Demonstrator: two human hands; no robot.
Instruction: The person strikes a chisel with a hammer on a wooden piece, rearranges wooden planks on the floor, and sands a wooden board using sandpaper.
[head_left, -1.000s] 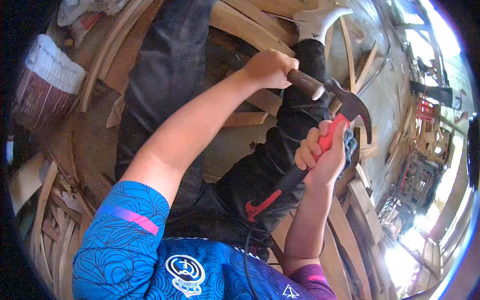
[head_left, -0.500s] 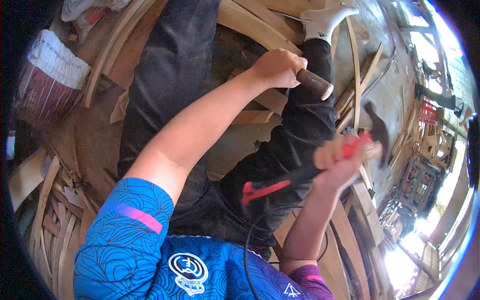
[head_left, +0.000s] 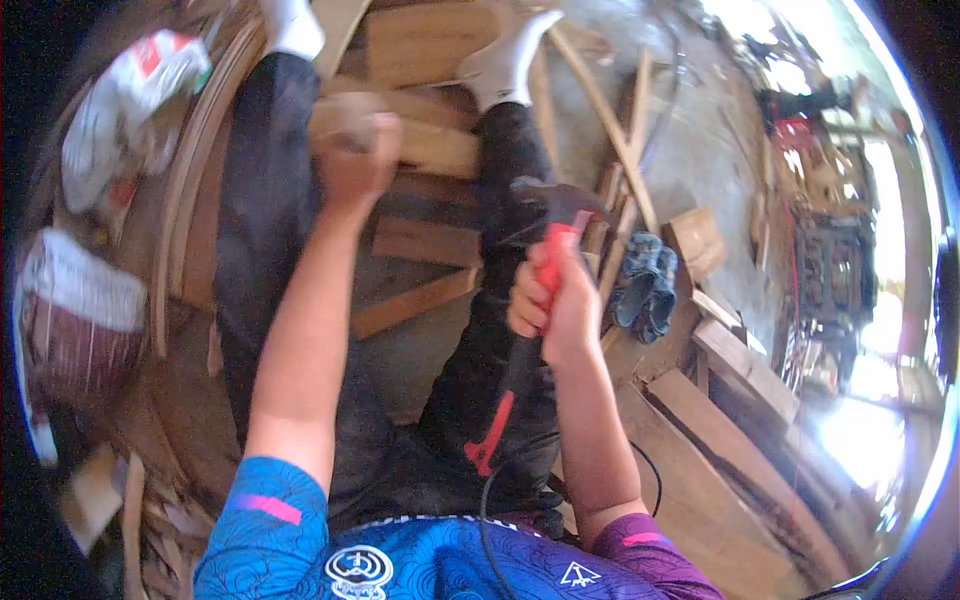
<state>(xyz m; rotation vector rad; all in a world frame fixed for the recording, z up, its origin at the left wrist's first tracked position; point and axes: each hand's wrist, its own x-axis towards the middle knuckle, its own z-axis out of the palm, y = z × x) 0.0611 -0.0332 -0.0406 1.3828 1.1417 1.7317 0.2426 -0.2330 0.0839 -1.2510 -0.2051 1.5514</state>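
Observation:
My right hand (head_left: 560, 305) is closed round the red and black handle of a claw hammer (head_left: 512, 375). The dark hammer head, blurred, is above the fist, over my right trouser leg (head_left: 515, 160). The handle's end points down toward my lap. My left hand (head_left: 358, 165) is a blurred fist beside my left leg (head_left: 265, 200), over the wooden boards. A brownish, smeared shape shows at the fist, and I cannot make out what it is.
Boards (head_left: 425, 45) and loose strips lie between and around my legs. Blue-grey shoes (head_left: 645, 285) rest on the floor at the right, near a wood block (head_left: 695, 243). Sacks (head_left: 85, 310) stand at the left. A black cable (head_left: 487, 530) hangs across my shirt.
The view has shifted, bringing both feet and the shoes into sight. My left hand has moved left, away from my right leg. My right hand has moved left with the hammer, whose handle is now steeper.

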